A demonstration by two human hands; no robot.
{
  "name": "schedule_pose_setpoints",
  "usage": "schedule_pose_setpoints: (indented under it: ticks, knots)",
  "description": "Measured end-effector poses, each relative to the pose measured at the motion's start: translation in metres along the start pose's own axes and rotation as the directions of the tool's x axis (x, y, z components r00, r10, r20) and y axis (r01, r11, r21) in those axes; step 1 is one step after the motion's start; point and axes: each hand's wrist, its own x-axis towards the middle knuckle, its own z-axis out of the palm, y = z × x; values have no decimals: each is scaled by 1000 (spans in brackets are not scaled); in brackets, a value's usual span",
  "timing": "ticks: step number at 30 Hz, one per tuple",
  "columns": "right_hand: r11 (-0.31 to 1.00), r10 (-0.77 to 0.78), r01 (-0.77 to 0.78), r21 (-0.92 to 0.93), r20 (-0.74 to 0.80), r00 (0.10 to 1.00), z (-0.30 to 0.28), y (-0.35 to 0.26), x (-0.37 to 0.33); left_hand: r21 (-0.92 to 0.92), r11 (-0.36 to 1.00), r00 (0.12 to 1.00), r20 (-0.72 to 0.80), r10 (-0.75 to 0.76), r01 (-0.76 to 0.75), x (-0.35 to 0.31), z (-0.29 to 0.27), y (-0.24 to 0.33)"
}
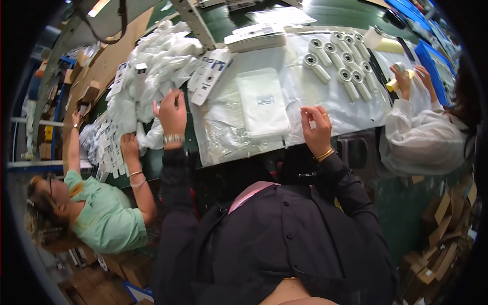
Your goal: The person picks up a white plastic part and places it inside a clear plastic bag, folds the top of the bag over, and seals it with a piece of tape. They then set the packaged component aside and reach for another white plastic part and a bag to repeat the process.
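My left hand (173, 116) is raised over the table's front left part, beside a heap of white soft bags (165, 48). Its fingers are loosely bent and apart, and I see nothing in them. To the right, my right hand (316, 131) hovers near the front edge of the plastic-covered work surface. The fingers there curl slightly with a gap to the thumb, and they hold nothing visible. Between both hands lies a flat stack of white bags (262, 109) with dark print on top. Printed white cards (208, 76) lie just beyond my left hand.
Several white handles with round black-centred heads (351, 61) lie at the right. A stack of flat white packages (255, 39) is at the back. Co-workers sit on both sides; the right one's hands (404, 81) handle a yellow-and-white piece near a blue bin (432, 68). A metal post (194, 23) rises behind.
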Motion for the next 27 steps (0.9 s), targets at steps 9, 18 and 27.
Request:
schedule_pose_setpoints:
  ticks: [9, 18, 27]
  knots:
    - [990, 13, 11, -143, 163, 987, -18, 10, 71, -536, 830, 967, -92, -239, 155, -122, -55, 125]
    - [947, 291, -216, -238, 348, 891, -13, 43, 108, -569, 818, 996, 44, -76, 88, -119, -56, 143]
    - [841, 144, 56, -539, 321, 936, 20, 113, 107, -599, 801, 989, 126, 72, 18, -129, -37, 170]
